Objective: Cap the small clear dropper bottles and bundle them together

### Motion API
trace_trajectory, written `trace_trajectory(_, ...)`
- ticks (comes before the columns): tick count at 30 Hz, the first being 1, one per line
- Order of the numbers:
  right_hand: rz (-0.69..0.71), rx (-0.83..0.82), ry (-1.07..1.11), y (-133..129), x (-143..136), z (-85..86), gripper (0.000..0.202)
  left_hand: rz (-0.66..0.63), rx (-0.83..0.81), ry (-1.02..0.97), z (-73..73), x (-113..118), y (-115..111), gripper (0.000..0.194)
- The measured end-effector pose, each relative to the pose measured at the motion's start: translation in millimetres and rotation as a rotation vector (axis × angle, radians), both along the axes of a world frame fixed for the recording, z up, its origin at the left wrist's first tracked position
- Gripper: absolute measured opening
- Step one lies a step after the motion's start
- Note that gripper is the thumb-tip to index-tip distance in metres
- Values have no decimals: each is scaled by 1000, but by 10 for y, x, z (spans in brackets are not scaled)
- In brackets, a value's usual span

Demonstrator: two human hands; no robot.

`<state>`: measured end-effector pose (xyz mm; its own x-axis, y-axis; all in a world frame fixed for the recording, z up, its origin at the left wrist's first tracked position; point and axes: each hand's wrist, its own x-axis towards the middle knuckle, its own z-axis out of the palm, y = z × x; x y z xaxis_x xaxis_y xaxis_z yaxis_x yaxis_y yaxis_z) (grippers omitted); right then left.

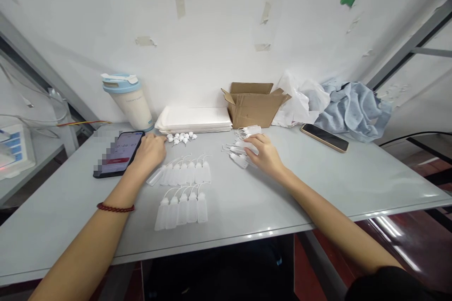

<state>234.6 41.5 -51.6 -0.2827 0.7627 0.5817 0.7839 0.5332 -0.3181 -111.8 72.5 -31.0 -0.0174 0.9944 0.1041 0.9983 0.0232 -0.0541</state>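
My left hand [151, 149] rests on the table between a phone [118, 155] with a lit screen and a small heap of white dropper caps [181, 138]. Its fingers curl away from me, and whatever may be in them is hidden. Over a loose pile of translucent squeeze bottles [238, 160] is my right hand [265, 154], thumb and fingers bent around one bottle [251, 146]. Two rows of similar bottles lie between my forearms: a back row [189, 173] and a front row [181, 210], each bottle with a thin strap at its neck.
Along the wall stand a white and blue tumbler [129, 101], a stack of white sheets [194, 119], an open cardboard box [254, 108], a white plastic bag [300, 99] and a bundled blue cloth [353, 108]. A second phone [325, 138] lies at the right.
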Motion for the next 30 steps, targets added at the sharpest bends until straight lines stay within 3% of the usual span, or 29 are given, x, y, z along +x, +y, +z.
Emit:
trace_trajectory(5,37,34,17,-23,-14,30,17,-80,-4,48,-17,-4,26,45)
trace_trajectory(10,92,85,41,-130,-109,95,17,-60,-16,65,-9,24,9,44)
trace_trajectory(19,406,0,53,-417,-320,150,18,-19,12,-1,170,245,-185,34)
trace_trajectory(21,508,-40,7,-494,-378,160,19,-16,23,-48,206,318,-225,30)
trace_trajectory(25,715,-115,-93,-654,-500,180,27,-128,106,-280,236,487,-290,21)
trace_trajectory(30,834,-192,-170,-776,-573,167,32,-256,95,-480,259,701,-408,7)
